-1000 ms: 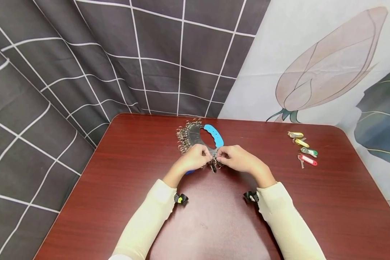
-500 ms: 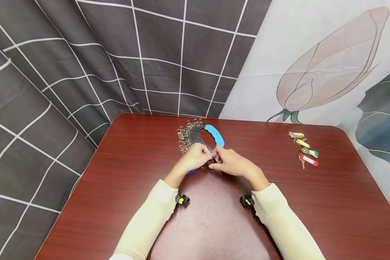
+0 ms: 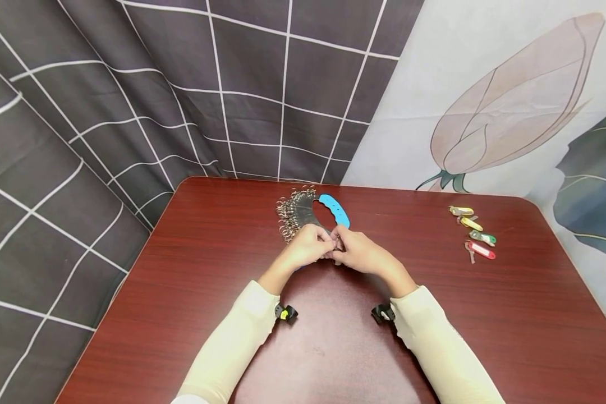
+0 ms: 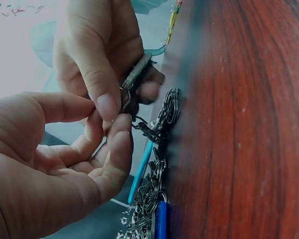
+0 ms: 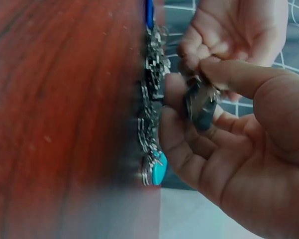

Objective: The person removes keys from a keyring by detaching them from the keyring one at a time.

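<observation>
A crescent-shaped key holder with a light-blue grip (image 3: 335,210) and a dark plate (image 3: 304,213) lies towards the far edge of the table, fringed with metal rings (image 3: 285,216). Over its near end my left hand (image 3: 307,247) and right hand (image 3: 362,252) meet, fingertips touching. My right hand pinches a key (image 5: 203,102) with a dark head or tag; its shaft (image 4: 138,71) sticks out past the fingers in the left wrist view. With thumb and finger, my left hand pinches at the key's ring (image 4: 124,94), which the fingertips mostly hide.
Several keys with coloured tags lie to the right: two yellow tags (image 3: 471,224), a green tag (image 3: 490,239) and a red tag (image 3: 482,250). A blue strip (image 4: 161,221) sits at the holder's near end. Beyond the table hangs a dark checked curtain (image 3: 252,129).
My right hand has moved left to meet the left hand. The keys that hung visible between the hands are now mostly covered by fingers. Both hands have shifted slightly since.
</observation>
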The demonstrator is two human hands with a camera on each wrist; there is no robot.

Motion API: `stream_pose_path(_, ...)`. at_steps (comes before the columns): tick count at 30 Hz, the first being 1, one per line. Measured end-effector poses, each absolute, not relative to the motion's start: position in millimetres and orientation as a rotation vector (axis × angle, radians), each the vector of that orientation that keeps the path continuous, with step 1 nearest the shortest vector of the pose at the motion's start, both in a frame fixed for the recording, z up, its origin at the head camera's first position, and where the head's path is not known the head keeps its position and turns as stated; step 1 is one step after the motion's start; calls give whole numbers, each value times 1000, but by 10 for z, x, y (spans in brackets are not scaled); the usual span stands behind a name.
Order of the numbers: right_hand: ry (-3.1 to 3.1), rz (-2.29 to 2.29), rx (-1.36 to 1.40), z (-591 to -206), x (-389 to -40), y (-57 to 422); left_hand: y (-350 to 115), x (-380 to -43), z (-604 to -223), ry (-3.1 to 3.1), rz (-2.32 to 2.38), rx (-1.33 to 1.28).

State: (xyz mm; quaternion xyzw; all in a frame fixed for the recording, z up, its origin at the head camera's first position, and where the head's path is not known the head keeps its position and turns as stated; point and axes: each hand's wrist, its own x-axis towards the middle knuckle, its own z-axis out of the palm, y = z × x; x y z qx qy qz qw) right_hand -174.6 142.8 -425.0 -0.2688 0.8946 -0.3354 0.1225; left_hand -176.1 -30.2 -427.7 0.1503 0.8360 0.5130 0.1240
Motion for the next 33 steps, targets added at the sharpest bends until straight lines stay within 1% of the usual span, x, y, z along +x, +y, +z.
stream_pose_path(11, 2610, -956, -777, -4201, -1797, 1534, -295, -1788, -4313, 2420, 1502, 390)
stream_pose_path(21, 2601, -998, -784, -4119, -1804, 1622, -286, -1767, -4283, 2460, 1425, 528)
stream_pose_path(26, 2597, -991, -790, -4099, -1812, 1640, -258, -1766, -4310, 2432, 1447, 539)
stream_pose_path(33, 2615, -974, -793, -4079, -1818, 1655, -239, -1764, -4318, 2539, 1409, 567)
